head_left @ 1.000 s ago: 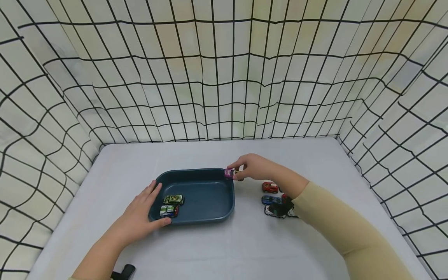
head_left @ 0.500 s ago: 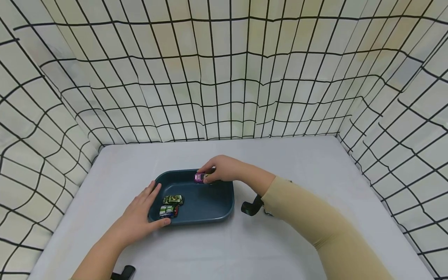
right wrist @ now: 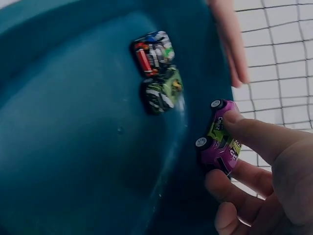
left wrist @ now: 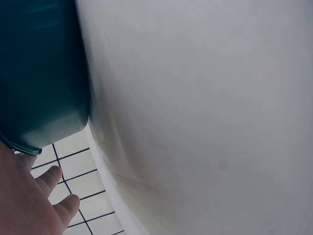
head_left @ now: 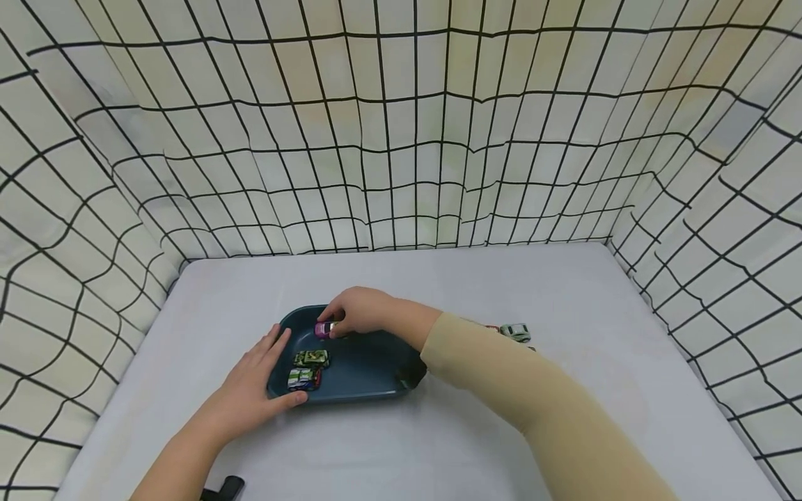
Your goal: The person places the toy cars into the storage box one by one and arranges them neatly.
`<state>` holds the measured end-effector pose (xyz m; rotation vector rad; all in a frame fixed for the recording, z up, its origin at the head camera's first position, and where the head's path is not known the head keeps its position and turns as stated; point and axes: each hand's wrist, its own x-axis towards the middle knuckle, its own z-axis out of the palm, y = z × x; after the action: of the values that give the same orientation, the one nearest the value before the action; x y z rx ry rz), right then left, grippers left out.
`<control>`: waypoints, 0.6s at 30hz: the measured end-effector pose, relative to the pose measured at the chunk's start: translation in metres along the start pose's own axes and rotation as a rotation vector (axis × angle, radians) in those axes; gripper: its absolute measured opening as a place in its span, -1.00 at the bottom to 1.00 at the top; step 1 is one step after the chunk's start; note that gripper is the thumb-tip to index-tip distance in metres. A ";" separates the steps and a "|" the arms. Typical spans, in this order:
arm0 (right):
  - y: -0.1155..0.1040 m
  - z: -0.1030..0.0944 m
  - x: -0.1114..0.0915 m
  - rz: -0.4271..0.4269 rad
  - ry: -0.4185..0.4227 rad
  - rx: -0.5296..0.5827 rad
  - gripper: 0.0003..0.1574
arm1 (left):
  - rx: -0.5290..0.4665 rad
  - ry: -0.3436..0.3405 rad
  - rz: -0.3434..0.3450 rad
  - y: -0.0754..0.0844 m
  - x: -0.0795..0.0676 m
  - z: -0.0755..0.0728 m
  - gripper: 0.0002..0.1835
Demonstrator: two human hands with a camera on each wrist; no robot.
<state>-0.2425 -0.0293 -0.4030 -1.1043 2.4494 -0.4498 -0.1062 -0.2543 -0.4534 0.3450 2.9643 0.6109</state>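
A purple toy car [right wrist: 220, 139] with green markings is pinched between the thumb and fingers of my right hand [head_left: 360, 310], inside the far left part of a dark blue tray [head_left: 366, 399]. My left hand [head_left: 247, 386] rests against the tray's left end, fingers straight and spread along the rim; the left wrist view shows its fingers beside the tray's wall [left wrist: 44, 73]. On the tray floor, close to that hand, lie a green camouflage toy car [head_left: 311, 358] and a white, green and blue toy car [head_left: 304, 379], side by side.
Right of the tray, a pale green toy car [head_left: 516, 332] shows on the white table [head_left: 401, 445]; my right sleeve [head_left: 501, 383] hides most of the cars there. White walls with a black grid [head_left: 388, 139] enclose the table's back and sides.
My right hand has carried the purple toy car left, from above the tray's right end to its far left part. My left hand has stayed at the tray's left end.
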 end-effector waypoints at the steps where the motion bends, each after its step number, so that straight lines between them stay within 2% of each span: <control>1: -0.002 0.002 0.002 0.003 -0.006 -0.014 -0.50 | -0.001 0.001 0.002 0.000 0.000 0.000 0.24; 9: -0.009 0.017 0.014 0.029 -0.007 -0.164 -0.52 | -0.015 -0.003 0.007 0.000 0.000 0.000 0.24; 18: -0.011 0.028 0.021 0.075 0.000 -0.205 -0.54 | -0.010 0.000 0.007 -0.002 0.000 0.000 0.25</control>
<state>-0.2343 -0.0557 -0.4276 -1.0858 2.5715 -0.1789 -0.1061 -0.2558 -0.4545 0.3544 2.9607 0.6263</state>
